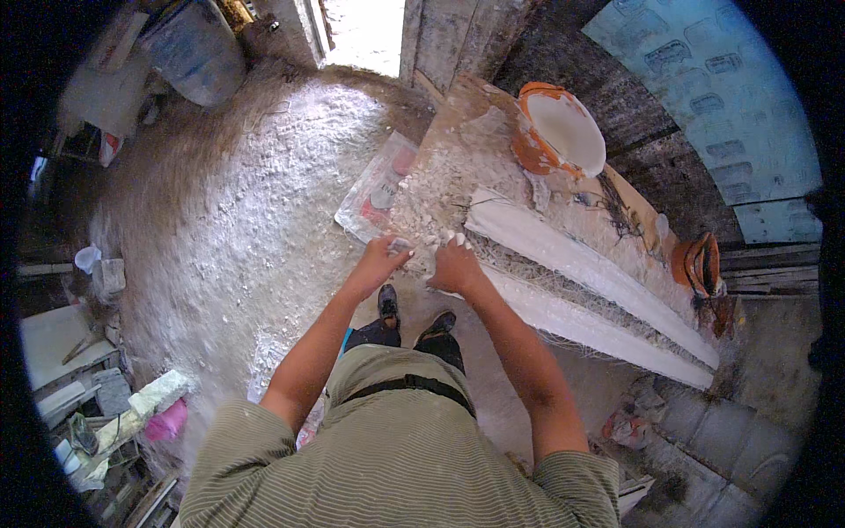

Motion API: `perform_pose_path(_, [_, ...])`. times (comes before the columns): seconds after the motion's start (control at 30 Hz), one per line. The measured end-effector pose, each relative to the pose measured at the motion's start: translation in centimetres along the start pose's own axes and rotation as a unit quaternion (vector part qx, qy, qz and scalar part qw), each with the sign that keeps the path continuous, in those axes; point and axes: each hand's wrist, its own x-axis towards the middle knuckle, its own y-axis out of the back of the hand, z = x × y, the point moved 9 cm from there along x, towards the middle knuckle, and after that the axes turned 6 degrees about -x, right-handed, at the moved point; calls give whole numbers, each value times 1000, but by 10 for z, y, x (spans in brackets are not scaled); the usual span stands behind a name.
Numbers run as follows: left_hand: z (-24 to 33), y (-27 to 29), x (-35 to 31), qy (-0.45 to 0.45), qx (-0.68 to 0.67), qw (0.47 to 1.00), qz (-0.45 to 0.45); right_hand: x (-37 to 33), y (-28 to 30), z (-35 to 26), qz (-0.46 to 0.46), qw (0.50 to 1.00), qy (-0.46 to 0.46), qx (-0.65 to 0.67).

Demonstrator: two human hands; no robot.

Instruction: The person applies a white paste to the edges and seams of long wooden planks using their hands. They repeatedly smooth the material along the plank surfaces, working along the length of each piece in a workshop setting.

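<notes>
My left hand [380, 266] is held over the near left edge of the worktable, its thumb and fingers drawn together. Something small and pale shows at its fingertips, too small to name. Close by on the right, my right hand [455, 266] is closed with its fingers curled and white at the tips; what they hold, if anything, is hidden. Beside it lie two long white plaster strips, a far one [572, 255] and a near one [590, 326], with stringy fibres between them. White crumbs [424, 216] cover the tabletop just beyond my hands.
A printed plastic sack [380, 189] lies at the table's left edge. An orange bucket [519, 145] coated white inside stands at the back, and a smaller orange container [685, 264] at the right. Dusty floor [220, 238] spreads left, with a blue barrel [194, 53] far off.
</notes>
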Motion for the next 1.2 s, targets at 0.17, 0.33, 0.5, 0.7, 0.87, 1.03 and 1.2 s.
perform_pose_path(0.17, [-16,6,-17,50,-76,994,68,-14,-3,-24,126,991,-34,-30])
perform_pose_path(0.33, [-18,11,-4,53,-83,989,112,-43,-10,-5,352,929,-99,66])
perform_pose_path(0.5, [-19,-6,17,52,-118,989,69,-97,-80,78,279,793,-456,291])
perform_pose_path(0.7, [-25,-12,16,52,-78,993,73,-165,-117,135,260,696,-608,279])
perform_pose_path(0.87, [-22,-13,11,40,-45,995,75,-206,-133,180,246,663,-670,226])
perform_pose_path(1.03, [-23,-12,10,37,-55,994,85,-251,-170,260,243,605,-721,236])
perform_pose_path(1.2, [-28,-9,6,39,-33,996,70,-290,-171,325,275,647,-700,128])
